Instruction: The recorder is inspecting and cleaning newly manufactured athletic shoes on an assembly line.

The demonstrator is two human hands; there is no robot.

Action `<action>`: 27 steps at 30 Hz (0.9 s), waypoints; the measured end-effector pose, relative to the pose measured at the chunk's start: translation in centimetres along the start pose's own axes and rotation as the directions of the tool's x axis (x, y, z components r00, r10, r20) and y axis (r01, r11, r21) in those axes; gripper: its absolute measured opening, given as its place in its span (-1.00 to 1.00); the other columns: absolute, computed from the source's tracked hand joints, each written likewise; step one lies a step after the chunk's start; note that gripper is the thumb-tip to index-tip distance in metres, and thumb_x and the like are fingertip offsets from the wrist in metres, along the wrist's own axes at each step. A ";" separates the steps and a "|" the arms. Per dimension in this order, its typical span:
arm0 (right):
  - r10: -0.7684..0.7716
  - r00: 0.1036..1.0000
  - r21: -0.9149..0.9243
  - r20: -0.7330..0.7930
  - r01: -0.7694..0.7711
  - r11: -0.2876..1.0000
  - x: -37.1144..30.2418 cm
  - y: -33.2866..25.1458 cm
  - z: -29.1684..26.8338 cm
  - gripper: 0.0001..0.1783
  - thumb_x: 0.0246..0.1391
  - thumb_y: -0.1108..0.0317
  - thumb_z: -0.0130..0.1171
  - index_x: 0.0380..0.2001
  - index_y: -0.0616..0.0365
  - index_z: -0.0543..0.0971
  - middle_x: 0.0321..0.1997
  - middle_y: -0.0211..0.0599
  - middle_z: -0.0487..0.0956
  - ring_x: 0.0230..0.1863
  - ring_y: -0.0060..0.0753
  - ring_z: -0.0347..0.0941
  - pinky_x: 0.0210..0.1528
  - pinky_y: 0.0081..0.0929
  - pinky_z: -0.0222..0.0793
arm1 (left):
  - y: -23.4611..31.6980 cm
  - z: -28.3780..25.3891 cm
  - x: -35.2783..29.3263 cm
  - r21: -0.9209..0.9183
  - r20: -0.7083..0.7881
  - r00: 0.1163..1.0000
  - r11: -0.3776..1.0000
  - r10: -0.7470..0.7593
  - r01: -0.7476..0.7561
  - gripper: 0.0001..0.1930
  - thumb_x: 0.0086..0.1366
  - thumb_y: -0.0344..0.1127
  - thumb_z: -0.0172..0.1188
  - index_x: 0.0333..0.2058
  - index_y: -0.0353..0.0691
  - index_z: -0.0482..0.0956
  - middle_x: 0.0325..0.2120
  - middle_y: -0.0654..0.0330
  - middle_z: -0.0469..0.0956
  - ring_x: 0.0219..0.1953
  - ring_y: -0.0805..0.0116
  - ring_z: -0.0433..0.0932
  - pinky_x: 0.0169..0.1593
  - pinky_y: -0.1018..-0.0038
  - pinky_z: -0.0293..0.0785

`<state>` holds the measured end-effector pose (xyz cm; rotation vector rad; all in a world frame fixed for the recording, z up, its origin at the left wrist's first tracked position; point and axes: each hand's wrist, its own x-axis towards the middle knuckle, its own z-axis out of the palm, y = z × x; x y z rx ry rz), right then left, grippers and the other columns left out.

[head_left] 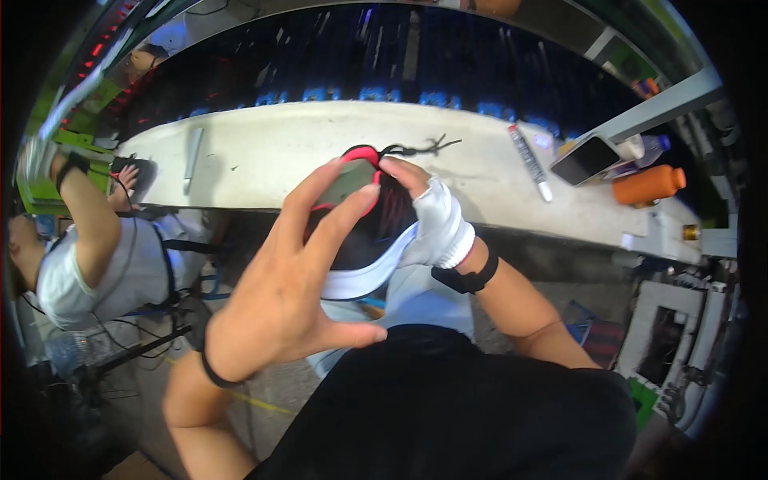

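Observation:
In front of my body is what looks like a black shoe (pixel 360 248) with a curved white sole, red edging and a grey-green patch (pixel 346 182) at its far end. A knotted black lace (pixel 420 149) trails from that end onto the table. My right hand (pixel 436 220), in a white fingerless-style glove, grips the shoe's right side near the red edge. My bare left hand (pixel 292 280) is spread over the shoe's left side. Its fingertips rest at the grey-green patch, and its thumb sticks out apart from the shoe. Part of the shoe is hidden behind this hand.
A white worktable (pixel 264 160) runs across, with a dark conveyor (pixel 336 56) behind. A marker (pixel 530 162), a phone (pixel 586 160) and an orange bottle (pixel 650 185) lie to the right. A grey strip-like tool (pixel 193 161) lies left, near a seated co-worker (pixel 120 248).

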<state>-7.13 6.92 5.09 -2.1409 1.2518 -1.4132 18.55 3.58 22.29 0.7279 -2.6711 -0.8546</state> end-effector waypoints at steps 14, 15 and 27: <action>0.391 0.917 0.390 -0.081 -0.332 0.859 -2.3 -2.5 -2.6 0.21 -0.26 0.00 0.81 0.43 0.17 0.42 0.45 0.07 0.52 0.42 0.10 0.52 0.51 -0.08 0.38 | 0.8 5.6 1.0 -0.247 -0.505 0.863 0.960 -0.009 -0.135 -0.02 0.07 -0.09 0.72 0.40 -0.26 0.41 0.40 -0.14 0.37 0.38 -0.03 0.52 0.11 0.21 0.78; 0.393 0.901 0.486 -0.183 -0.264 0.833 -3.1 -3.5 -3.7 0.26 -0.23 -0.04 0.81 0.47 0.21 0.36 0.47 0.06 0.48 0.44 0.06 0.49 0.53 -0.07 0.38 | 0.1 5.7 2.1 -0.258 -0.536 0.844 0.947 0.027 -0.194 -0.10 0.14 -0.13 0.67 0.38 -0.29 0.43 0.36 -0.13 0.42 0.34 -0.01 0.57 0.14 0.19 0.77; 0.216 0.766 0.172 -0.605 -0.139 0.975 -4.7 -5.3 -7.2 0.26 -0.03 -0.39 0.59 0.44 0.31 0.30 0.31 -0.07 0.53 0.34 -0.15 0.48 0.49 -0.14 0.31 | -18.7 17.8 7.7 0.388 -0.283 0.939 0.872 -0.194 0.297 -0.22 0.43 0.08 0.29 0.43 -0.33 0.42 0.48 -0.16 0.38 0.59 -0.19 0.21 0.66 -0.18 -0.12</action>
